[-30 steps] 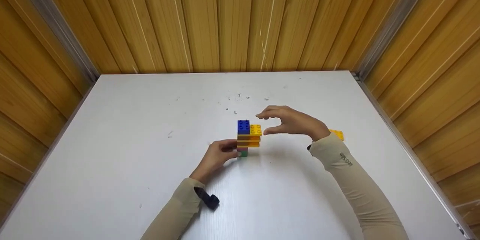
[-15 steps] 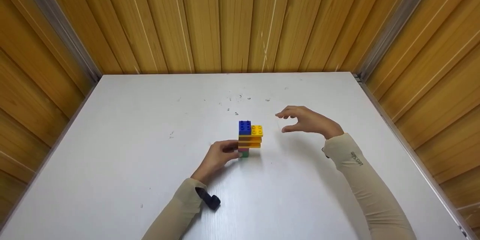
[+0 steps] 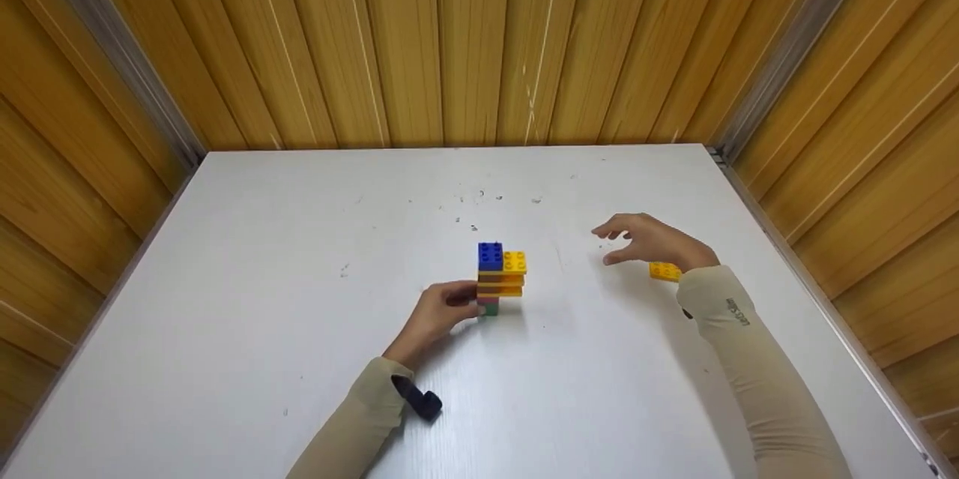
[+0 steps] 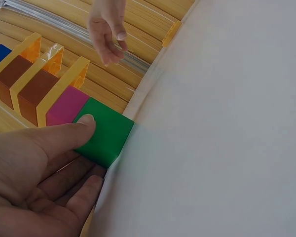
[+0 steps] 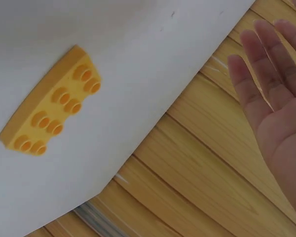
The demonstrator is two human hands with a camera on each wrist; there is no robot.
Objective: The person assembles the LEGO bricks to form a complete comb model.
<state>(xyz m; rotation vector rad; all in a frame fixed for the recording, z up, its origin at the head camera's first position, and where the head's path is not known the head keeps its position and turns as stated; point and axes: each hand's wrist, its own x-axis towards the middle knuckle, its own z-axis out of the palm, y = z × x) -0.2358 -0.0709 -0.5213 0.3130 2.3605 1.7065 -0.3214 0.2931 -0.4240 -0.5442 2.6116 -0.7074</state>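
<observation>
since the earlier frames the right hand (image 3: 650,240) has drawn away from the stacked tower of blue, yellow, brown, pink and green plastic bricks (image 3: 498,278) toward the flat yellow studded plate (image 3: 664,271); it hovers above the plate, fingers loose, holding nothing. left hand (image 3: 438,312) pinches the tower's green base brick (image 4: 104,131), mid white table (image 3: 300,299).

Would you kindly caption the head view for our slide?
Left hand steadies a block tower while the open right hand hovers by a yellow plate.
</observation>
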